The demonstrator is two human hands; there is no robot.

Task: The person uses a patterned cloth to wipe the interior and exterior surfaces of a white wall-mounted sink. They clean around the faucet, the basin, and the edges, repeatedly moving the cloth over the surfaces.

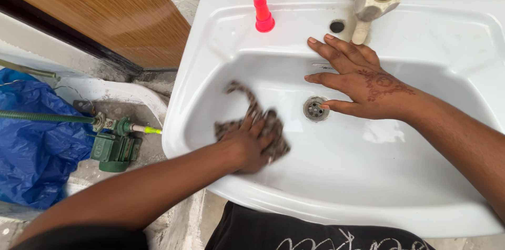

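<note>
Presently, we are seeing the left hand [247, 147] gripping a crumpled brown patterned cloth [263, 126] at centre-left of the white ceramic basin [368, 176]; the right hand [357, 79] is lying open, fingers spread, beside the metal drain [315, 108].

Left hand [247, 147] pressing cloth [263, 126] in basin [221, 34], right hand [363, 84] flat

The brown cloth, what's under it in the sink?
The left hand presses the brown cloth against the white sink bowl. Only bare white basin shows around it. Whatever lies right beneath is covered. The drain sits uncovered beside the right hand.
</note>
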